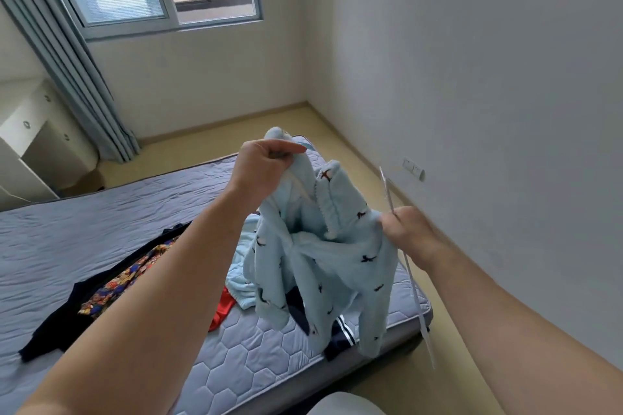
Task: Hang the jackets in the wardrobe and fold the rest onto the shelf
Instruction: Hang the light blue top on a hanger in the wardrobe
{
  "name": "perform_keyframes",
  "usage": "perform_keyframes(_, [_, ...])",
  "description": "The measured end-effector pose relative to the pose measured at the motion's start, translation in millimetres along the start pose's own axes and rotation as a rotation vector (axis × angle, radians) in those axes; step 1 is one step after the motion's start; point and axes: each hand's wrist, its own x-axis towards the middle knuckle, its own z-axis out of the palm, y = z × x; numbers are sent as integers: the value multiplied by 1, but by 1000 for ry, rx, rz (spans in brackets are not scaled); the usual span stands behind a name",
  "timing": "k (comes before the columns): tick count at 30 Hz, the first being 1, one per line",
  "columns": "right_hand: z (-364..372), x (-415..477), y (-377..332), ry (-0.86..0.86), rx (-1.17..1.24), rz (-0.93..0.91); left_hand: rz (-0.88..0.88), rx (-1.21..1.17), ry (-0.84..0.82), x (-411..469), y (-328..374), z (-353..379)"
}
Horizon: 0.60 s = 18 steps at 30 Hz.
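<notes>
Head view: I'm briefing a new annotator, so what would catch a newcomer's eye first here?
The pale blue fleece jacket, held up mid-frame. The left hand grips its top, and the right hand holds a thin white hanger at its shoulder. Below, on the grey mattress, dark and brightly patterned clothes lie spread.

Grey-blue quilted mattress [101, 219] with hexagon stitching, set low over a yellowish floor [296, 118]. Loose clothes lie on it, placed here from the red garment [222, 310].
- Touching the red garment on its far side: pale blue cloth [240, 266], rumpled.
- Left of it: multicoloured patterned fabric [124, 280], bordered by a black garment [50, 330] that spreads further left.
- Right of it, near the mattress edge: navy garment with white stripes [342, 333], partly hidden.
</notes>
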Motion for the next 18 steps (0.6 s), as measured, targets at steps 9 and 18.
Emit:
perform_keyframes(9, [12,-3,-28,90,447,45,59,236,62,-7,-10,0])
perform_keyframes(18, [13,-6,-71,-143,1387,94,-78,260,48,-32,-24,-8])
